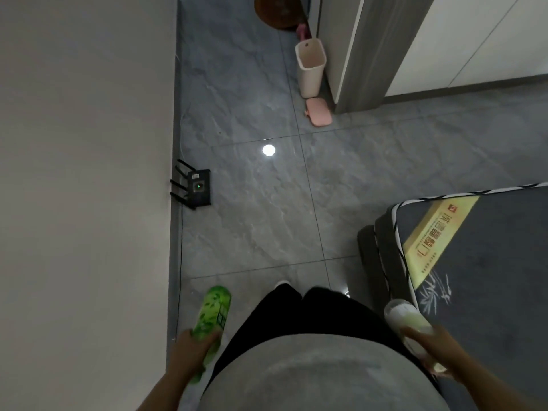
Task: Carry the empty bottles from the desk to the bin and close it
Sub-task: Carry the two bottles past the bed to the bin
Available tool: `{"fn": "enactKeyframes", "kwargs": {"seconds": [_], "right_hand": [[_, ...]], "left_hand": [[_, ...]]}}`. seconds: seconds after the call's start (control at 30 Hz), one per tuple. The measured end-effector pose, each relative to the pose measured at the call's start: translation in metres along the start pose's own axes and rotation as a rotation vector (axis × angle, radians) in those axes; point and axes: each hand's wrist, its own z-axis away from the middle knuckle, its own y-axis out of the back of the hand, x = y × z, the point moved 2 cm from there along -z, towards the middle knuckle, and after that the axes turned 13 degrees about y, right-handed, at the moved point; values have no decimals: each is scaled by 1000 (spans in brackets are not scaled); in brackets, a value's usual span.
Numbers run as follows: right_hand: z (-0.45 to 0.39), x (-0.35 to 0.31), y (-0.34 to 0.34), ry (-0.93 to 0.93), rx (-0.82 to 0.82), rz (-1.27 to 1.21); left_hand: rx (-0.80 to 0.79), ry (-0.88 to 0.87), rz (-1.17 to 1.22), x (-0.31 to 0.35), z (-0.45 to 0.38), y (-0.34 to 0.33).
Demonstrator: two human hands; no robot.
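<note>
My left hand point(189, 348) grips a green-labelled bottle point(212, 312) low at my left side, its base pointing forward. At my right side, my right hand point(430, 348) holds a pale, clear bottle point(406, 318) the same way. Far ahead, a cream bin point(310, 69) stands open on the grey tile floor against a door frame. Its pink lid point(318, 111) lies flat on the floor just in front of it.
A white wall point(83, 173) runs along my left. A black router point(197, 188) with antennas sits on the floor by it, with a cable along the skirting. A grey mattress point(480, 277) with a yellow label lies at my right. A dark round object point(278, 10) sits beyond the bin.
</note>
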Motion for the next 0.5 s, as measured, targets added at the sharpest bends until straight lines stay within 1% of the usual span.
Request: {"fn": "enactKeyframes", "kwargs": {"seconds": [0.13, 0.27, 0.4, 0.5], "right_hand": [[-19, -30, 7, -96, -23, -60], [-53, -79, 19, -132, -10, -87], [-100, -158, 35, -73, 10, -59], [-137, -229, 52, 44, 27, -29]], "left_hand": [[-9, -83, 28, 96, -19, 33], [-20, -132, 39, 178, -40, 51], [2, -111, 59, 237, -56, 61], [9, -50, 31, 264, -66, 69]]}}
